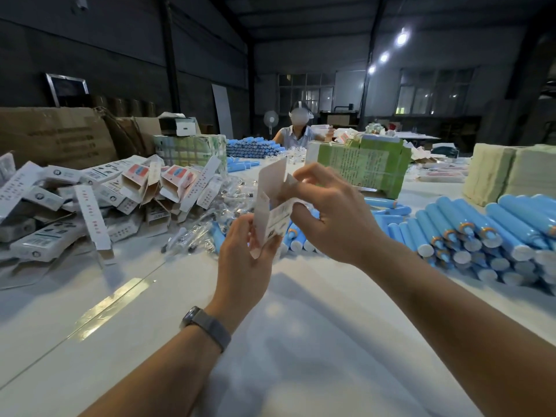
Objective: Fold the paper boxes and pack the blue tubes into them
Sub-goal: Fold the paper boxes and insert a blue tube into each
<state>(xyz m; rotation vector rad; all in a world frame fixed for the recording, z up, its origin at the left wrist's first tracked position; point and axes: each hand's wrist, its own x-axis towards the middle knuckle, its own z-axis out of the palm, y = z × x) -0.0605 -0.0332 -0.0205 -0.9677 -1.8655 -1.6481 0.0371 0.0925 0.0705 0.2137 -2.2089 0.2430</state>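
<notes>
Both hands [240, 251] [328, 212] grip an upright white paper box [272, 203], top flap raised.

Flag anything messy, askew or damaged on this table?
Nothing looks damaged. The folded boxes on the left lie in a loose heap at all angles, several with end flaps open, while the blue tubes on the right are stacked neatly. Both hands, left and right, hold a half-folded box.

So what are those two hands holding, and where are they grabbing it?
One paper box. The left hand grips its lower end; the right hand pinches a flap at its open upper end.
</notes>
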